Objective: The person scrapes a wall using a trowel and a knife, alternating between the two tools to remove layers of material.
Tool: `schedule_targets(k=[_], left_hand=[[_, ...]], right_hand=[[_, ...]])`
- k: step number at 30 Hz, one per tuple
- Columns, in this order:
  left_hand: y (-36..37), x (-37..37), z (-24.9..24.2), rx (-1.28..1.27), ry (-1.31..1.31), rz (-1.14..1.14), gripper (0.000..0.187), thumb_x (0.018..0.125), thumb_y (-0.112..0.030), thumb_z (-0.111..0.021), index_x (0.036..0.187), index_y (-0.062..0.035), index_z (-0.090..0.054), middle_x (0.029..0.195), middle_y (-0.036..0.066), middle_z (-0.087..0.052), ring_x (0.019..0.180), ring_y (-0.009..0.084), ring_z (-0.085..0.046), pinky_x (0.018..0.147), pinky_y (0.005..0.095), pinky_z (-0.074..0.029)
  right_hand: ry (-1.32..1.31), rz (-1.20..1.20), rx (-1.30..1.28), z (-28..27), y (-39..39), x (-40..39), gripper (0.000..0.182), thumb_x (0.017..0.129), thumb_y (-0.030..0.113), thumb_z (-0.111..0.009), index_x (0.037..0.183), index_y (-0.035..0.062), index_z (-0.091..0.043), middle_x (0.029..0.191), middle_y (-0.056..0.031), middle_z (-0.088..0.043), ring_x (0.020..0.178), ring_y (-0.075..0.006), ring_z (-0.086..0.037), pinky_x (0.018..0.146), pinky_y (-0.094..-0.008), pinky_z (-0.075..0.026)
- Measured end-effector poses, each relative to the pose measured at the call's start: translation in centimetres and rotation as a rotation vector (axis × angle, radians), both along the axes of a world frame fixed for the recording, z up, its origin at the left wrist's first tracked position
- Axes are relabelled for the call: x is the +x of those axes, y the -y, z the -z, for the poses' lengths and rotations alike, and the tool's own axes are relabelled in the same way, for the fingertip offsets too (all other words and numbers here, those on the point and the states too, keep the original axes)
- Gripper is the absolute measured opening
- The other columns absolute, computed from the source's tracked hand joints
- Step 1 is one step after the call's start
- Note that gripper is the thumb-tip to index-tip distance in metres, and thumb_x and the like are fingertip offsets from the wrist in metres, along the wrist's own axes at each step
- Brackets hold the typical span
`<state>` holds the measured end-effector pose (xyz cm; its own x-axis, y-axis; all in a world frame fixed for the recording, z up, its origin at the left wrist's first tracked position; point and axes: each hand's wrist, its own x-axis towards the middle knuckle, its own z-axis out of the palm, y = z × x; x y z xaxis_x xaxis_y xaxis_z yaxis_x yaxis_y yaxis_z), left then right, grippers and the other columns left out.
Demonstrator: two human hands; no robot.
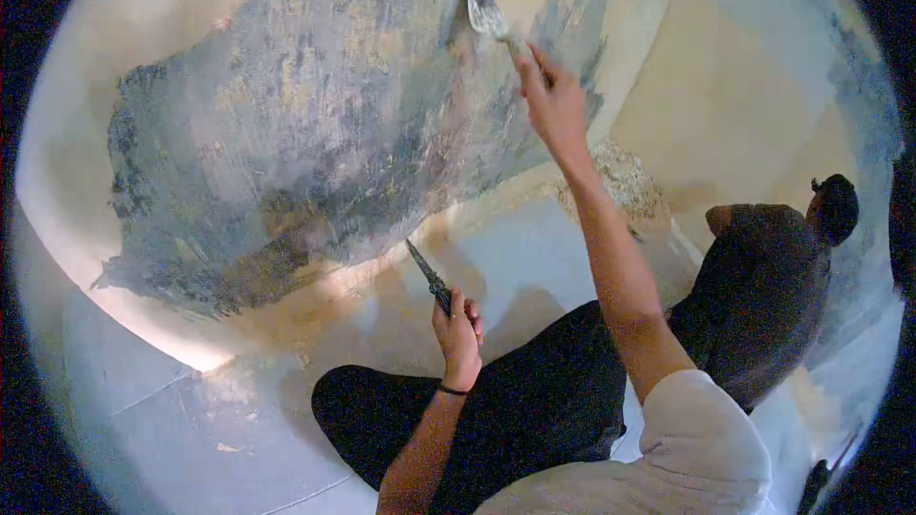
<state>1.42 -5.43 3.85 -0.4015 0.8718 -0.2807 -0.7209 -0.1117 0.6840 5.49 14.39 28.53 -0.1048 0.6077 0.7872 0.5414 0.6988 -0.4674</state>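
Observation:
My right hand (553,100) is raised and closed around the handle of a putty knife (487,11). Its broad, smeared blade lies against the wall, at the upper right part of a rough grey patch (315,114). Low in front of my crossed leg, my left hand (459,339) grips a narrow knife-like tool (426,272) with a dark, pointed blade. That blade points up and away, its tip overlapping the foot of the wall in this view.
Cream-coloured wall (181,0) surrounds the grey patch. A heap of pale flakes (625,181) lies by the wall beyond my right forearm. Another person (773,277) in dark clothing sits close on the right. Dust and scraps mark the tiled floor (153,429).

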Motion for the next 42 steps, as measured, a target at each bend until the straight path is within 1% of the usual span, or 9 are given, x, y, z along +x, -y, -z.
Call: schedule_targets(k=[6,9,15,18,21,30,33,39,42], left_hand=[[0.0,-0.1,-0.3,-0.013,0.050,0.007,0.027,0.096,-0.033,-0.050,0.078,-0.0148,-0.041,0.061,-0.004,-0.045,0.041,0.0054,-0.038,0.035,0.0217,-0.025],[0.1,0.1,-0.3,-0.006,0.012,0.023,0.028,0.096,-0.034,-0.050,0.078,-0.0142,-0.041,0.060,-0.004,-0.045,0.041,0.0057,-0.038,0.034,0.0221,-0.025],[0.1,0.2,-0.5,-0.048,-0.022,0.019,0.029,0.096,-0.034,-0.049,0.077,-0.0136,-0.042,0.059,-0.004,-0.044,0.040,0.0060,-0.038,0.033,0.0226,-0.025],[-0.1,0.4,-0.8,-0.039,0.023,-0.016,0.030,0.096,-0.034,-0.049,0.076,-0.0132,-0.042,0.059,-0.004,-0.044,0.040,0.0060,-0.038,0.033,0.0226,-0.025],[0.1,0.7,-0.4,-0.067,-0.028,0.022,0.029,0.096,-0.034,-0.050,0.078,-0.0128,-0.042,0.060,-0.003,-0.043,0.039,0.0062,-0.038,0.033,0.0221,-0.025],[-0.1,0.6,-0.6,-0.039,-0.010,0.004,0.029,0.096,-0.033,-0.050,0.078,-0.0137,-0.040,0.061,-0.004,-0.043,0.041,0.0058,-0.039,0.032,0.0223,-0.024],[-0.2,0.4,-0.4,-0.039,0.005,0.027,0.027,0.096,-0.033,-0.050,0.079,-0.0145,-0.040,0.061,-0.004,-0.043,0.042,0.0055,-0.039,0.033,0.0223,-0.024],[0.3,0.1,-0.8,0.000,0.047,0.013,0.027,0.096,-0.032,-0.050,0.079,-0.0145,-0.040,0.061,-0.004,-0.043,0.041,0.0053,-0.038,0.033,0.0218,-0.025],[0.3,0.3,-0.3,-0.025,0.041,0.047,0.027,0.096,-0.031,-0.050,0.078,-0.0141,-0.040,0.061,-0.004,-0.043,0.041,0.0058,-0.038,0.033,0.0220,-0.025]], right_hand=[[-0.026,-0.084,-0.080,2.1,1.9,1.8,0.051,0.090,0.045,-0.054,0.122,0.0052,-0.060,0.062,-0.0036,-0.057,0.059,-0.0080,-0.053,0.055,-0.0268,-0.042],[0.058,0.014,-0.069,-0.1,0.6,0.1,0.050,0.090,0.043,-0.055,0.123,0.0058,-0.060,0.063,-0.0044,-0.058,0.059,-0.0084,-0.053,0.055,-0.0268,-0.042],[0.062,0.054,-0.181,2.9,1.1,3.0,0.050,0.090,0.044,-0.056,0.121,0.0046,-0.060,0.064,-0.0056,-0.059,0.059,-0.0097,-0.053,0.057,-0.0274,-0.044],[0.078,-0.019,-0.071,2.1,-0.4,1.6,0.050,0.088,0.045,-0.057,0.116,0.0046,-0.063,0.082,-0.0215,-0.067,0.067,-0.0290,-0.065,0.068,-0.0380,-0.050],[0.032,-0.058,-0.010,2.1,-0.7,3.4,0.052,0.089,0.045,-0.057,0.121,0.0049,-0.061,0.064,-0.0057,-0.058,0.061,-0.0101,-0.056,0.059,-0.0273,-0.045],[0.020,-0.018,0.041,-0.7,-0.4,-0.3,0.051,0.090,0.043,-0.055,0.123,0.0047,-0.059,0.067,-0.0061,-0.060,0.060,-0.0116,-0.056,0.060,-0.0285,-0.046],[-0.033,-0.060,0.099,0.3,-0.6,-0.2,0.052,0.089,0.046,-0.052,0.118,0.0039,-0.062,0.092,-0.0219,-0.068,0.084,-0.0337,-0.067,0.075,-0.0364,-0.051],[0.011,-0.032,-0.033,2.5,0.7,0.7,0.053,0.090,0.045,-0.053,0.119,0.0021,-0.061,0.092,-0.0227,-0.067,0.084,-0.0315,-0.067,0.076,-0.0355,-0.050],[-0.023,-0.015,-0.003,-1.5,1.2,-0.8,0.047,0.092,0.038,-0.055,0.123,0.0026,-0.058,0.071,-0.0053,-0.061,0.064,-0.0091,-0.056,0.061,-0.0270,-0.046]])
